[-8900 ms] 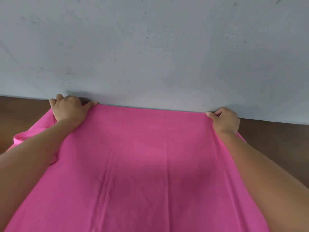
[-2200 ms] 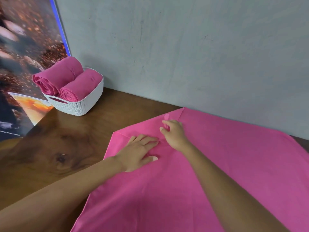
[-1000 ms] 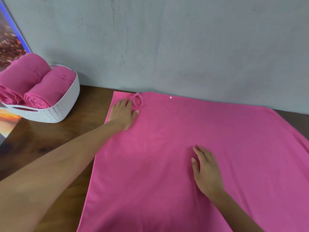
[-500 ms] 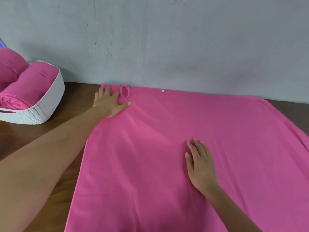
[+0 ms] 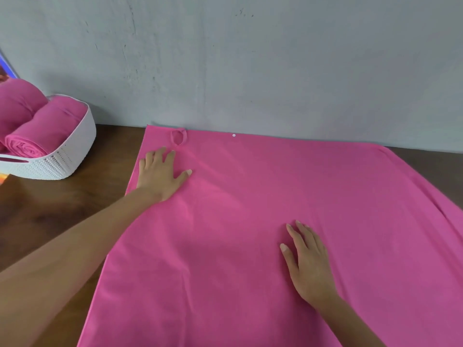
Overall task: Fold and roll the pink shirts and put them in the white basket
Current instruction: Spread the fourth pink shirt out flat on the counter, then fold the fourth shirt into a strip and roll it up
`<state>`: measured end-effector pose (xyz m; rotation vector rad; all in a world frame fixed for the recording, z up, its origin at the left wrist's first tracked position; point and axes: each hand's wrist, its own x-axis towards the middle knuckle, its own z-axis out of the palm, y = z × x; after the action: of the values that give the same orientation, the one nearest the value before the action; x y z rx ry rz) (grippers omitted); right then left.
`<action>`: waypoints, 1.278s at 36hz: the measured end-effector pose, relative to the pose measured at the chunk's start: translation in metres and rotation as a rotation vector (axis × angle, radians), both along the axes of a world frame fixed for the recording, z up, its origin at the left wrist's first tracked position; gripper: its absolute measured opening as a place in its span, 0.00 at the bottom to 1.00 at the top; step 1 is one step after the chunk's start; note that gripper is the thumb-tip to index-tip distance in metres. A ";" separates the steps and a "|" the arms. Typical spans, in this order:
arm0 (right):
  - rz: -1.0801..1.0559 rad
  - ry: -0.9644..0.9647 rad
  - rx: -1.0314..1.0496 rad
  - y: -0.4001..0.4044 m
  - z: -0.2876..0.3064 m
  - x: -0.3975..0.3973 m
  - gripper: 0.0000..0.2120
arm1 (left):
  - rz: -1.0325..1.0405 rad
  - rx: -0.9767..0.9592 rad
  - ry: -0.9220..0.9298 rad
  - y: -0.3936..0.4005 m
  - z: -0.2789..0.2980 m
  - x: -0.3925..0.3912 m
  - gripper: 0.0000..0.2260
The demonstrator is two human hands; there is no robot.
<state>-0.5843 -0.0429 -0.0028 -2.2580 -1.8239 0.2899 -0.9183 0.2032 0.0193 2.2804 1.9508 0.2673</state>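
Note:
A pink shirt [image 5: 250, 209] lies spread flat over the wooden table, its far edge against the wall, with a small loop [image 5: 178, 137] and a white button [image 5: 233, 135] near that edge. My left hand [image 5: 160, 174] presses flat on the shirt's far left corner, fingers straight. Flat on the cloth nearer to me, right of centre, rests my right hand [image 5: 307, 261]. The white basket [image 5: 67, 156] stands at the far left and holds two rolled pink shirts [image 5: 42, 128].
A grey wall [image 5: 250, 66] rises right behind the table. Bare brown tabletop [image 5: 62, 204] shows between the basket and the shirt, and a strip at the far right [image 5: 441, 161]. A colourful poster edge [image 5: 5, 68] is at the far left.
My left hand has slid a little toward me along the shirt's left edge, away from the loop. My right hand stays flat in about the same spot. The view shifted slightly.

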 end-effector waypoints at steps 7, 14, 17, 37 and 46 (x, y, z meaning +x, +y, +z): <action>0.015 0.025 0.012 -0.046 0.000 0.028 0.33 | -0.078 0.018 -0.055 -0.084 0.000 0.033 0.42; 0.011 0.057 0.040 -0.098 -0.002 0.062 0.33 | -0.157 0.021 -0.095 -0.168 -0.004 0.086 0.39; 0.001 0.075 0.055 -0.123 -0.005 0.079 0.31 | -0.201 0.012 -0.103 -0.201 -0.004 0.116 0.40; -0.230 0.135 0.049 -0.277 0.002 0.234 0.36 | -0.650 -0.059 -0.078 -0.344 0.001 0.359 0.38; -0.398 0.146 0.163 -0.295 0.013 0.318 0.33 | -0.778 -0.103 -0.068 -0.362 0.004 0.462 0.40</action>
<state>-0.2660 -0.3378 0.0099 -2.3472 -1.2440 0.2183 -0.4566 -0.1586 0.0234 2.6869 0.8970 0.1431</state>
